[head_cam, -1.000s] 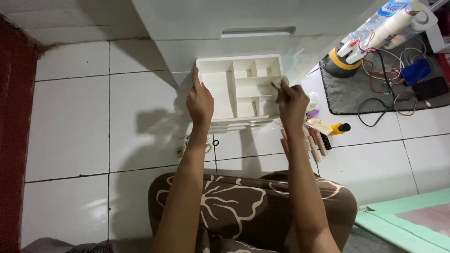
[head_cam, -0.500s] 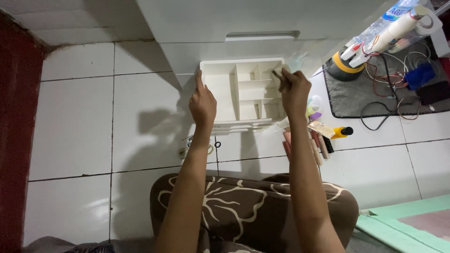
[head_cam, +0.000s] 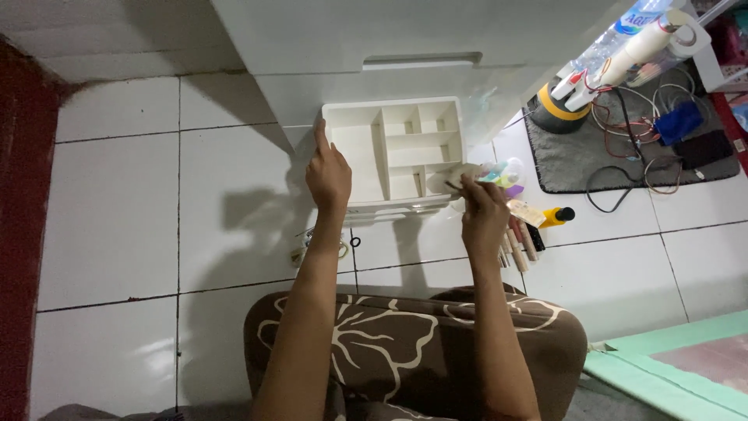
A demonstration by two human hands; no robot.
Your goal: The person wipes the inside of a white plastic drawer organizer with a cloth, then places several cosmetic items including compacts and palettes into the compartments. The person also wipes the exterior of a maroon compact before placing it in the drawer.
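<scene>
A white divided organizer tray (head_cam: 366,152) sits on the white tiled floor against a white cabinet. My left hand (head_cam: 328,173) rests flat against the tray's left wall, index finger stretched along the rim. My right hand (head_cam: 481,210) is at the tray's near right corner, fingers closed on a small pale cloth or pad (head_cam: 460,176) that touches the corner. The tray's compartments look empty.
Right of the tray lie a clear round container (head_cam: 506,175), several wooden sticks (head_cam: 518,248) and a yellow bottle with a black cap (head_cam: 557,216). A grey mat (head_cam: 623,156) holds cables, a yellow-ringed device and a blue item. A brown floral cushion (head_cam: 405,343) lies below.
My right hand drew back from the tray's far right compartment to its near right corner, carrying the cloth. My left hand stayed on the left wall.
</scene>
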